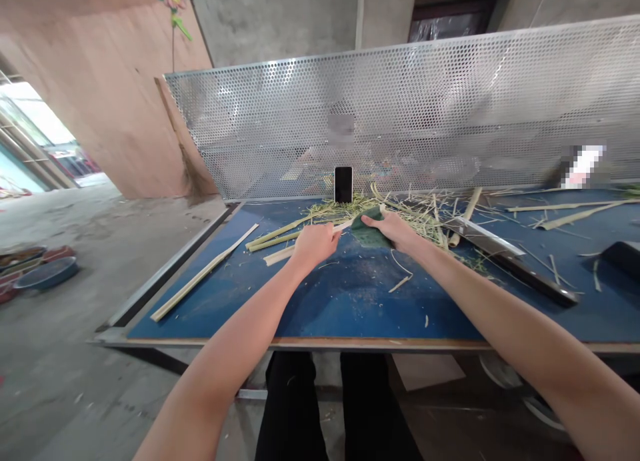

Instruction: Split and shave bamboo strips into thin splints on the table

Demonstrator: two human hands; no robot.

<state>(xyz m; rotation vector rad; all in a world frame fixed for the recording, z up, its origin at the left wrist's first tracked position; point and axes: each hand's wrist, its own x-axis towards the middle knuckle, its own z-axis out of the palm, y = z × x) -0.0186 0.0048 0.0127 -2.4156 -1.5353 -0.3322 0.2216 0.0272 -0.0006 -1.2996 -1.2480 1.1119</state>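
Observation:
My left hand point(314, 243) is closed around a thin pale bamboo strip point(280, 253) that lies across the blue table point(350, 294). Just to its right, my right hand point(395, 229) presses a dark green scouring pad point(367, 231) onto the same strip, fingers wrapped over the pad. Both hands are over the middle of the table, just in front of a heap of bamboo shavings point(400, 211).
A large cleaver point(505, 254) lies to the right of my right hand. Long bamboo strips point(205, 274) lie at the left. A phone point(343, 184) stands against the perforated metal screen point(400, 114) behind the table. Bowls point(45, 271) sit on the floor at left.

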